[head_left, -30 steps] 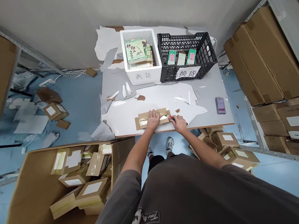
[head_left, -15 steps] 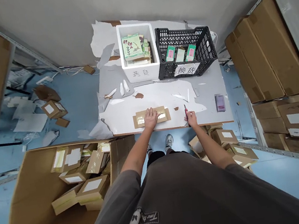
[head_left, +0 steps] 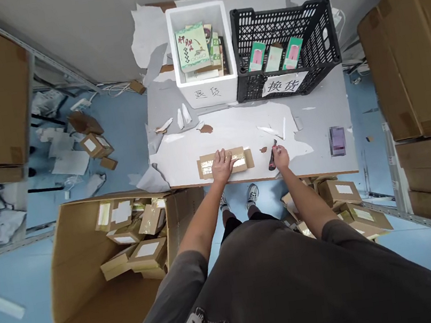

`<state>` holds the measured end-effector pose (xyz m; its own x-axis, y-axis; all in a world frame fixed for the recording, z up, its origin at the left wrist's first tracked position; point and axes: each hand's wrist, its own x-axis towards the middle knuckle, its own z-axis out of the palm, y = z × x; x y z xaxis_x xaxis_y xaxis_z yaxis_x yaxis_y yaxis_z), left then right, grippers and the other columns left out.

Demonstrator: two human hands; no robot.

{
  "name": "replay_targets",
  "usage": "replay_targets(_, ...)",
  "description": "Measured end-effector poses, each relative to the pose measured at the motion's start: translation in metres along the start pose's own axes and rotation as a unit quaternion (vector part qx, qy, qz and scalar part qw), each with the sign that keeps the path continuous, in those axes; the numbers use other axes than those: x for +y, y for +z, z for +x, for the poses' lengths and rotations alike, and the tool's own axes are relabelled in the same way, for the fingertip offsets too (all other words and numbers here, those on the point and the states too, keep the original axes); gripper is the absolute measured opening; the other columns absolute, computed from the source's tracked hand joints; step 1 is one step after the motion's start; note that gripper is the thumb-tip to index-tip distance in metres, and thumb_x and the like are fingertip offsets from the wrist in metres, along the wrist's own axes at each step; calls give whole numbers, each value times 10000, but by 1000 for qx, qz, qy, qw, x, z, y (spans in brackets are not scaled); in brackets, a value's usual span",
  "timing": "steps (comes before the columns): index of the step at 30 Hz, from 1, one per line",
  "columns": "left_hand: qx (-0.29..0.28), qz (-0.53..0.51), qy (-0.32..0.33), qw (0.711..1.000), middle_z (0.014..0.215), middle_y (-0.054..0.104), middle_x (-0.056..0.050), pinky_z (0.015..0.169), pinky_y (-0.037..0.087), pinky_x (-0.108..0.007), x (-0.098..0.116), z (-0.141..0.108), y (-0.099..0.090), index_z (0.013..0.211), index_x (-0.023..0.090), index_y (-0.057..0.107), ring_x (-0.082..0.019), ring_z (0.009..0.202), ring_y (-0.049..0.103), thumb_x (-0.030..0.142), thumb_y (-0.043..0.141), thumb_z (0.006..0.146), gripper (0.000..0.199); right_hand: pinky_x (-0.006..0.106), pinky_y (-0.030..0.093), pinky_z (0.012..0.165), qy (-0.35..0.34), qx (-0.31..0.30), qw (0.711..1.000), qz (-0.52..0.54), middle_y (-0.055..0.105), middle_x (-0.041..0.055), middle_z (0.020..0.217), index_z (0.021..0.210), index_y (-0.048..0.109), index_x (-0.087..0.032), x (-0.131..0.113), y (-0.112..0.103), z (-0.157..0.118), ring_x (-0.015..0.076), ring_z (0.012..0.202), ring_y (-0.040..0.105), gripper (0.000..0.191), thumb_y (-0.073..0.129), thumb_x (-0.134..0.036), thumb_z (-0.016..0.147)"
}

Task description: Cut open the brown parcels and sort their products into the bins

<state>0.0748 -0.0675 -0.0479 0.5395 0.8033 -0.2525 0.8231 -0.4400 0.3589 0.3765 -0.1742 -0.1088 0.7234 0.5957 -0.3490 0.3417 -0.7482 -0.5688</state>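
Observation:
My left hand lies flat on a small cardboard box near the front edge of the table, its fingers stretched out. Shiny tape runs along the top of this box, and cardboard flaps stick out at both ends. To the right, my right hand has its fingers closed around a red and black utility knife, low over the tabletop. The knife is tilted, and the fingers partly cover it. Between the two hands is a small brown scrap.
Behind stand a white foam box holding product boxes and a black crate with green-and-pink packs. Paper scraps litter the table. A blurred phone-like object lies right. A large carton of parcels stands left.
My right hand has turned the knife, and its blade no longer shows clearly. My left hand stays on the box. The whole view has shifted a little.

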Motion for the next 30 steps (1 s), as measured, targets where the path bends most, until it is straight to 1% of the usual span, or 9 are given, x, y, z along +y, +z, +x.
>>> replay_targets(5,-6,9,-2,1000,1778,440,-207,1371,322,-645,9,-2,-15,1631,176,574,-406,1711,308,577,524,1128,645,366,607,891,-45,-187,973,126,742,117,1290,1553,559,-232,-54,28,-72,252,1031,724,735,683,-632,950)
replay_targets(7,-1,15,10,1000,1748,478,-228,1354,353,-622,13,-3,-25,1607,153,592,-408,1678,378,550,522,1135,621,350,620,835,-31,-211,967,142,748,98,1288,1535,548,-257,-73,39,-95,243,1027,736,776,767,-615,883)
replay_targets(13,-36,40,64,997,1428,735,-226,1125,549,-471,1,4,-65,1531,154,638,-356,1364,688,415,417,1183,489,312,618,660,38,-200,969,142,767,18,1061,1348,564,-272,-102,40,-108,203,833,738,676,829,-575,806)
replay_targets(16,-54,43,27,997,1304,788,-169,994,558,-395,-19,5,-87,1542,196,622,-306,1172,765,318,411,1176,440,277,602,601,70,-194,966,157,747,1,1066,1324,549,-272,-112,37,-111,162,717,718,619,825,-483,811)
replay_targets(18,-48,37,-13,998,1230,811,-144,936,540,-364,-32,2,-98,1422,208,691,-292,1111,776,353,407,1181,400,264,609,601,101,-190,961,175,746,16,1121,1323,543,-266,-121,39,-117,152,712,727,581,805,-410,826)
replay_targets(21,-50,24,-27,998,1176,831,-123,876,511,-348,-42,-10,-108,1265,233,753,-291,1071,781,412,406,1186,398,294,641,636,133,-175,962,160,764,75,1204,1299,554,-246,-138,44,-126,196,817,757,549,804,-405,836)
replay_targets(24,-47,7,-13,999,1169,841,-108,856,494,-343,-39,-26,-118,1224,261,777,-292,1066,780,449,439,1179,390,369,670,742,132,-132,978,93,772,130,1251,1251,574,-228,-152,41,-131,270,995,758,577,834,-514,822)
replay_targets(27,-29,-12,14,999,1178,849,-84,868,492,-332,-29,-39,-134,1217,284,787,-276,1089,775,457,472,1173,362,413,637,931,111,-90,988,59,770,147,1242,1196,585,-223,-160,24,-131,311,1125,740,601,849,-581,792)
replay_targets(30,-3,-30,65,997,1200,849,-62,881,504,-329,-14,-44,-152,1212,298,795,-265,1108,772,430,493,1172,332,433,593,1009,62,-25,996,53,766,111,1173,1121,599,-244,-155,-4,-136,321,1114,738,537,835,-565,761)
